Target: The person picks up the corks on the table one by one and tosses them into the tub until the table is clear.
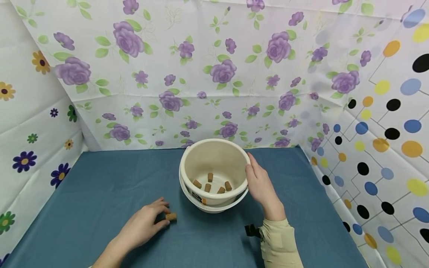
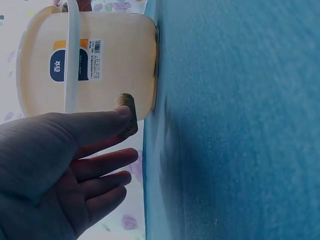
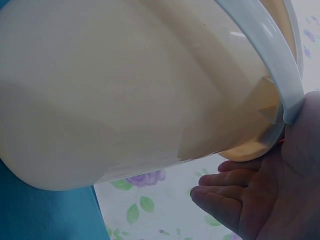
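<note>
A cream plastic bucket (image 1: pixel 214 199) stands upright on the blue cloth, its white handle (image 1: pixel 192 200) hanging down at the front. Several corks (image 1: pixel 210 177) lie on its bottom. My left hand (image 1: pixel 142 225) is to the front left of the bucket, pinching a cork (image 2: pixel 127 115) between thumb and index finger just above the cloth; its other fingers are spread loosely in the left wrist view. On the far side, my right hand (image 1: pixel 261 184) holds the bucket's right rim near the handle joint. In the right wrist view, its remaining fingers (image 3: pixel 220 200) hang beside the wall.
Blue cloth (image 1: pixel 127 175) covers the table. Behind it hangs a sheet with purple flowers (image 1: pixel 222 70), and patterned sheets close off the left and right sides. A black strap (image 1: pixel 252 230) sticks out at the right sleeve (image 1: pixel 279 242).
</note>
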A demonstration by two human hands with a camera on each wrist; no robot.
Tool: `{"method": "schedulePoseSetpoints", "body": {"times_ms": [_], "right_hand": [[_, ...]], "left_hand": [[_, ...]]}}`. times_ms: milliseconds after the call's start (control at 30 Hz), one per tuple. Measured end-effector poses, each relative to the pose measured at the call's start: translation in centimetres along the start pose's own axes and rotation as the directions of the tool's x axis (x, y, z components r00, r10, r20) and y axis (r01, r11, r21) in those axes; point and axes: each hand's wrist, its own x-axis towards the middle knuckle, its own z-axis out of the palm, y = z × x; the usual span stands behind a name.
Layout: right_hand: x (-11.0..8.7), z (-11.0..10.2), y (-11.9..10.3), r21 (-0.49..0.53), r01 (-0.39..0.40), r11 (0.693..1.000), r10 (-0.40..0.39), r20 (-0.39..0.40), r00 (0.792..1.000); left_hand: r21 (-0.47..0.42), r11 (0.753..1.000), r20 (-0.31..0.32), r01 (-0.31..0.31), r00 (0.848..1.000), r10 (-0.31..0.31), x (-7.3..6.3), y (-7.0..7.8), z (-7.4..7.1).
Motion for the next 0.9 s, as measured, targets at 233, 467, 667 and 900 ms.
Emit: {"method": "schedulePoseSetpoints", "body": {"times_ms": [233, 467, 667, 900], "right_hand": [[0.04, 0.00, 0.20, 0.006, -0.005, 1.000, 0.005, -0.001, 1.000], [0.08, 0.01, 0.21, 0.004, 0.000, 1.000, 0.000, -0.002, 1.000], [0.05, 0.02, 0.08, 0.010, -0.002, 1.000, 0.002, -0.001, 1.000], [0.03, 0.02, 0.00, 0.005, 0.004, 1.000, -0.004, -0.007, 1.000]], "left_hand": [[-0.011, 0.999, -0.090, -0.035, 0.995, 0.034, -0.20, -0.21, -0.32], [-0.016, 0.998, -0.201, -0.058, 0.978, 0.054, -0.11, -0.24, -0.39], [-0.025, 0.996, -0.299, -0.088, 0.951, 0.076, -0.11, 0.00, -0.55], [-0.029, 0.993, -0.390, -0.115, 0.916, 0.094, -0.07, 0.10, -0.64]]}}
